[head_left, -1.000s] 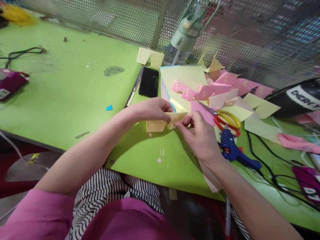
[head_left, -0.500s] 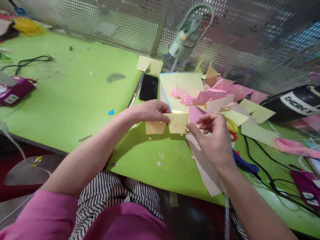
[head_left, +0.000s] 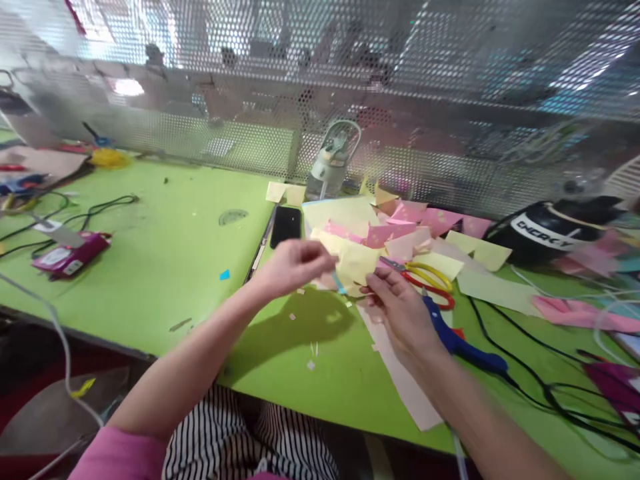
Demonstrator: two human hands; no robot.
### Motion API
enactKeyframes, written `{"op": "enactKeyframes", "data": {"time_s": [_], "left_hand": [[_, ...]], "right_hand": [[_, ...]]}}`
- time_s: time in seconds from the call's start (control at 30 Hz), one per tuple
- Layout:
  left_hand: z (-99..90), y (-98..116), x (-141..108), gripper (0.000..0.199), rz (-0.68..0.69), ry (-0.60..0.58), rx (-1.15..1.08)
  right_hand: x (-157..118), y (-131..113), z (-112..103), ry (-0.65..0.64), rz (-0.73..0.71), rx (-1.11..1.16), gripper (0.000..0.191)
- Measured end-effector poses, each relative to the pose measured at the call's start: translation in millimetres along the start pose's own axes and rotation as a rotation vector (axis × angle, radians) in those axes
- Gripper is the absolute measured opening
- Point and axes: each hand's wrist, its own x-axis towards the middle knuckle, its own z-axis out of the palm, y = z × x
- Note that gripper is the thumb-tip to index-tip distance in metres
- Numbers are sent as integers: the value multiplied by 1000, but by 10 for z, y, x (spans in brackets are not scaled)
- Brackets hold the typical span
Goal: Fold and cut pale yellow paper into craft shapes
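My right hand (head_left: 395, 300) pinches the lower right edge of a folded yellow paper (head_left: 357, 261), held above the table. My left hand (head_left: 300, 265) is at the paper's left side, thumb and fingers closed together at its edge; motion blurs the fingertips. A small light-blue strip (head_left: 339, 283) shows just below them. Beside my right hand lie scissors (head_left: 425, 277) with yellow and red handles, and a blue-handled tool (head_left: 465, 343). Under my right wrist lies a long pale pink paper strip (head_left: 405, 373).
Pink and yellow paper pieces (head_left: 395, 233) lie piled behind my hands. A black phone (head_left: 286, 227), a green-lidded bottle (head_left: 327, 167) and a clear protractor (head_left: 233, 217) are farther back. A black bottle (head_left: 545, 230) and cables lie right, a purple device (head_left: 73, 255) left.
The view has tilted up. Both hands have lifted the yellow paper off the table, and its shadow has spread below. The scissors' handles are now uncovered.
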Motion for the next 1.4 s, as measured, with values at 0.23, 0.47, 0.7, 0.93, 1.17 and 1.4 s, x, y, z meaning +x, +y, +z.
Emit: {"op": "enactKeyframes", "data": {"time_s": [0.23, 0.47, 0.7, 0.93, 1.17, 1.4], "left_hand": [[451, -226, 53, 52, -153, -140, -592], [665, -342, 47, 38, -208, 24, -795], [702, -360, 41, 38, -260, 140, -797], [685, -305, 41, 32, -259, 141, -826], [690, -311, 53, 26, -247, 174, -818], [687, -328, 63, 24, -246, 173, -850]], "right_hand": [[-71, -125, 84, 24, -80, 49, 37], [-118, -13, 63, 1, -85, 4, 34], [-155, 30, 47, -32, -87, -72, 32], [-171, -16, 56, -37, -101, -103, 31], [-177, 11, 55, -31, -102, -129, 33], [-185, -4, 64, -32, -100, -129, 32]]}}
